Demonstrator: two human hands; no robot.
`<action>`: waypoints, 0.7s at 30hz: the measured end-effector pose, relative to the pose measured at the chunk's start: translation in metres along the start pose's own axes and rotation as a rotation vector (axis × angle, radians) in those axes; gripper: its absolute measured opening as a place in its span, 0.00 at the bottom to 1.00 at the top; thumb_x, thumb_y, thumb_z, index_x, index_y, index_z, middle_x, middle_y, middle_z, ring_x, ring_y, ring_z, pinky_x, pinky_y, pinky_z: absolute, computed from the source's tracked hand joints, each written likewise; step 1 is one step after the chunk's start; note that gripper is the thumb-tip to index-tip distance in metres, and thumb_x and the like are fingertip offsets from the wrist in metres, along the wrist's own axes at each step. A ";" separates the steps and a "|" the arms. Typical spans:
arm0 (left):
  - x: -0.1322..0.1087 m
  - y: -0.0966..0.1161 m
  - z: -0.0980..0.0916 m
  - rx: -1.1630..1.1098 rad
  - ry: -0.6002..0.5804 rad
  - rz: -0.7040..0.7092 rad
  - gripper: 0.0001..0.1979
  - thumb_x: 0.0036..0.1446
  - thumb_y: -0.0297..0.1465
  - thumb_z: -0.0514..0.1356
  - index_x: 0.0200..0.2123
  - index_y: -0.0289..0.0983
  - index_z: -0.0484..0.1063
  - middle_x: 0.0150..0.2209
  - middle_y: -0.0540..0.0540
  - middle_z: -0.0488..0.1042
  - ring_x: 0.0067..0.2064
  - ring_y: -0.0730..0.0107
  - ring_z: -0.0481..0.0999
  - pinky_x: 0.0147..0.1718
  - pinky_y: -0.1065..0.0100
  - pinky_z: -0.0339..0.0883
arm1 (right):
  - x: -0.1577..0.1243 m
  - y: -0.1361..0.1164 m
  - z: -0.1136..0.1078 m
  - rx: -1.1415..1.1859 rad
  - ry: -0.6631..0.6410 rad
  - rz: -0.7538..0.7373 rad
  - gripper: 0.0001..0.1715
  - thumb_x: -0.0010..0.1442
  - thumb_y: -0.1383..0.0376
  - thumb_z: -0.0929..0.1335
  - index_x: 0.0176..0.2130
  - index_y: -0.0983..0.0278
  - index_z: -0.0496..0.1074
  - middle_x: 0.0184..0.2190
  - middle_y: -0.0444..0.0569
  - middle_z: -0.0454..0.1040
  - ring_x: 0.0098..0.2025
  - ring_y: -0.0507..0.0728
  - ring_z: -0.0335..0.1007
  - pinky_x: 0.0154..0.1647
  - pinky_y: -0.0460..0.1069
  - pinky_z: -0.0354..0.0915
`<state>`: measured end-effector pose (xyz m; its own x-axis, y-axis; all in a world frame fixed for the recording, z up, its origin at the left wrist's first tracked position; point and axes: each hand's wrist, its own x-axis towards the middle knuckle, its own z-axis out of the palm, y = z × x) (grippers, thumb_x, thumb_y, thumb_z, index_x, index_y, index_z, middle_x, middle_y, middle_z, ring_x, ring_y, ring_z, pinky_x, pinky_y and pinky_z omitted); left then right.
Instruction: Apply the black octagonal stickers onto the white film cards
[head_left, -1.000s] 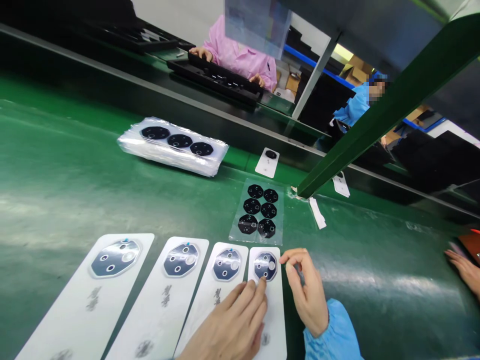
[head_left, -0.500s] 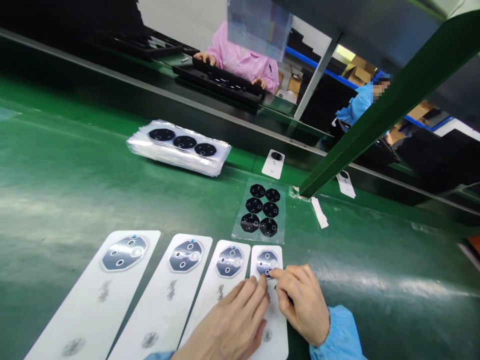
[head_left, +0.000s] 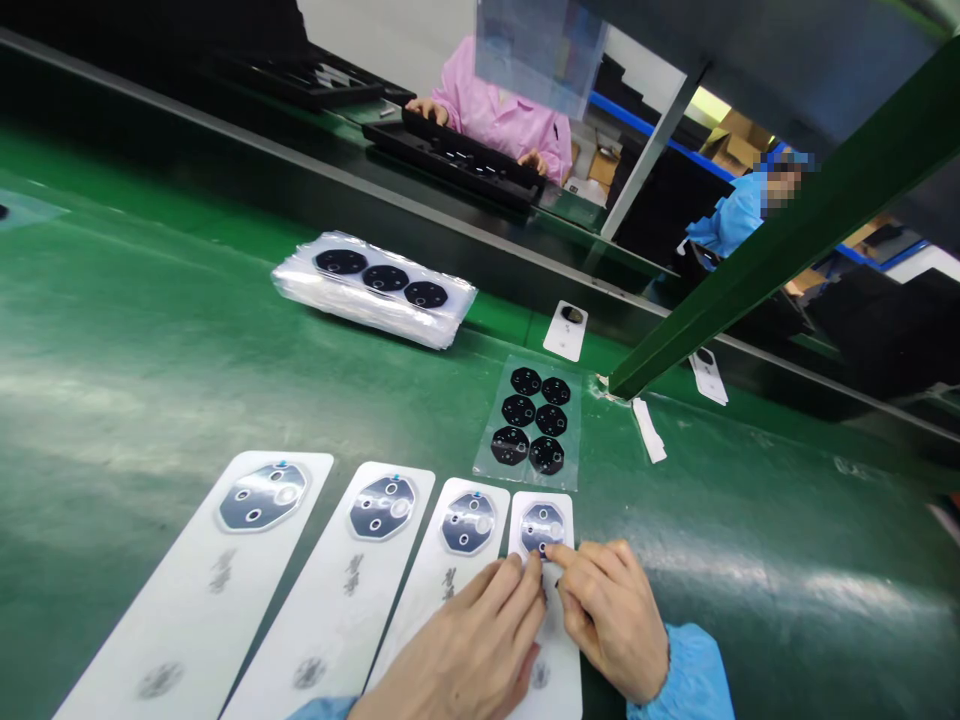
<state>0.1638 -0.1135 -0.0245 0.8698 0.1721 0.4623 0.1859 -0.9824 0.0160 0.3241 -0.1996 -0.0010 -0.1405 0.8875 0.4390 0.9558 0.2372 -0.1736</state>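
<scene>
Several white panels stand side by side near me, each with a shiny octagonal piece with ring-shaped holes at its top. The rightmost white panel point(head_left: 562, 650) lies under both my hands, and its octagonal piece point(head_left: 541, 526) is partly covered at the lower edge by fingertips. My left hand point(head_left: 480, 630) rests with fingers outstretched across this panel, fingertips at the octagon's lower edge. My right hand point(head_left: 611, 610) has its index fingertip on the lower right of the octagon. Its other fingers are curled; whatever they may hold is hidden. Left of my hands is another white panel point(head_left: 420, 620).
A clear sheet point(head_left: 529, 470) with black octagons lies ahead. Behind it are a stack of plastic-wrapped sheets point(head_left: 375, 305), a small white card point(head_left: 566, 335), a white strip point(head_left: 649, 430) and a slanted green post point(head_left: 750, 270). A co-worker in pink point(head_left: 502, 120) handles a black tray point(head_left: 450, 160).
The whole view has shifted slightly, so things sit a little farther right. Both hands keep their places at the octagon's lower edge on the rightmost panel.
</scene>
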 end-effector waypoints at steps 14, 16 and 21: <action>-0.005 -0.002 0.010 0.005 -0.021 -0.018 0.14 0.61 0.32 0.51 0.44 0.31 0.70 0.48 0.39 0.73 0.49 0.58 0.67 0.47 0.61 0.56 | 0.007 0.007 -0.006 0.256 0.045 0.281 0.09 0.63 0.74 0.59 0.37 0.61 0.62 0.37 0.49 0.74 0.38 0.55 0.67 0.38 0.51 0.62; -0.007 -0.002 0.015 0.020 -0.004 -0.049 0.14 0.61 0.31 0.51 0.46 0.30 0.69 0.49 0.38 0.72 0.51 0.58 0.67 0.48 0.61 0.56 | 0.015 0.009 -0.005 0.286 0.052 0.318 0.08 0.64 0.73 0.59 0.37 0.61 0.63 0.35 0.49 0.72 0.39 0.56 0.66 0.38 0.51 0.63; -0.009 -0.001 0.022 0.046 0.028 -0.066 0.16 0.61 0.34 0.51 0.47 0.31 0.68 0.51 0.38 0.71 0.52 0.59 0.67 0.48 0.60 0.56 | 0.028 0.010 0.006 0.153 0.013 0.312 0.09 0.62 0.73 0.61 0.34 0.61 0.68 0.34 0.49 0.66 0.35 0.56 0.64 0.35 0.50 0.64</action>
<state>0.1656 -0.1124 -0.0486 0.8420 0.2338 0.4862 0.2636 -0.9646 0.0073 0.3287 -0.1701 0.0046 0.1565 0.9215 0.3554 0.9025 0.0128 -0.4305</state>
